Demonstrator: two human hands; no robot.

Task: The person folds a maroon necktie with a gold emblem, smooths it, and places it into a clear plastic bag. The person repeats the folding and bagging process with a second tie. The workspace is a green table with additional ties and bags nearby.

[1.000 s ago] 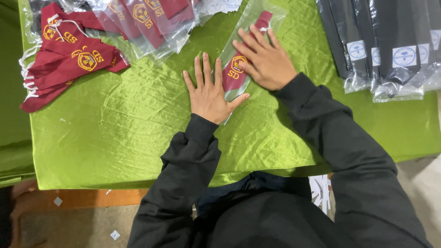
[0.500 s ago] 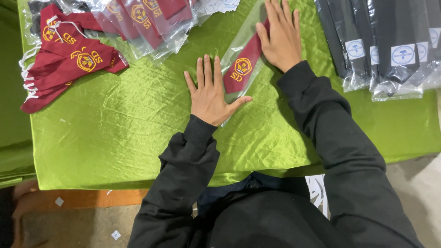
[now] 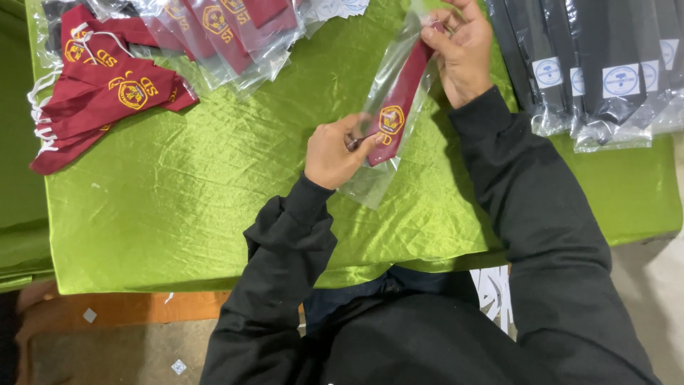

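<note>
Centrally on the green satin tablecloth, one maroon necktie lies inside a clear plastic sleeve, slanting from near-left to far-right between the person's two hands. The left hand is closed in a pinch on the tie's pointed lower end, thumb and fingers pressing through the plastic just beside the crest. The right hand grips the sleeve's far end, fingers curled round the narrow upper part of the tie. Both arms wear black sleeves.

The tie is deep maroon, broad and pointed at its near end, tapering toward the far end, with a gold embroidered shield crest and gold lettering close to the tip. The sleeve is longer than the tie's visible part; its empty near end rests crumpled on the cloth.

At the far left lies a pile of loose maroon ties, unbagged, with the same gold crests and white elastic loops; about four or five overlap, and the exact count cannot be told. Just right of them, at the far edge, is a fan of bagged maroon ties, some four or five showing, cut off by the frame. At the far right, well apart from the hands, lies a row of bagged black ties, about five, three showing white square labels.
</note>
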